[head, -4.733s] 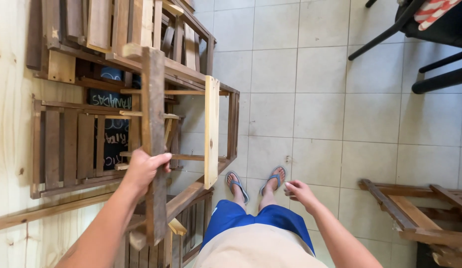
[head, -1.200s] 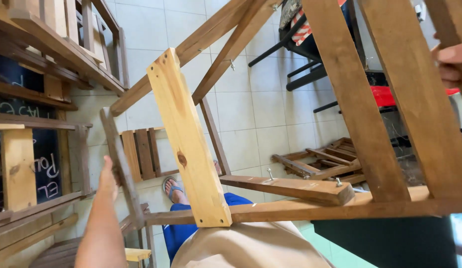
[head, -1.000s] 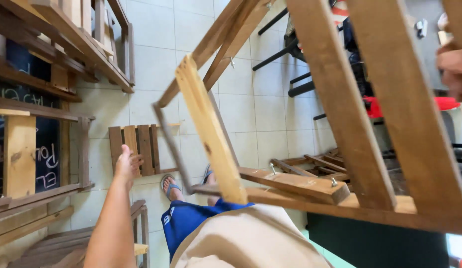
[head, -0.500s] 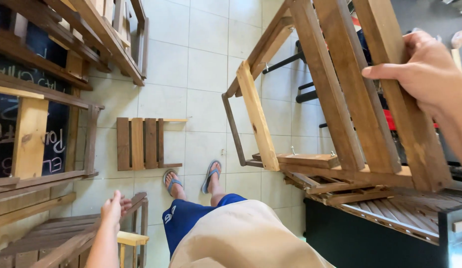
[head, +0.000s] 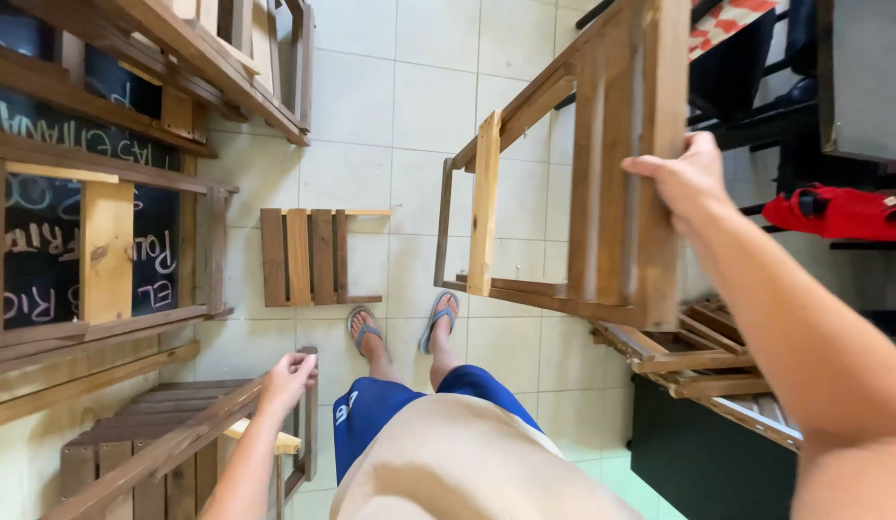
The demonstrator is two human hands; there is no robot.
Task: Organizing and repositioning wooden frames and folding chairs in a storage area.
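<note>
The folding wooden chair hangs above the tiled floor, stiff and probably fairly heavy, best held by its slats. Right hand grips its slat. Left of that chair, left hand clasps a stacked chair's rail.

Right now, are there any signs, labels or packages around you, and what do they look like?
Chalkboard sign: far left, behind stacked wooden folding chairs; a dark board with handwriting in white and coloured chalk, partly hidden by the slats.
Shorts print: small white marking on the blue shorts, too small to make out.
No packages or screens in view.
</note>
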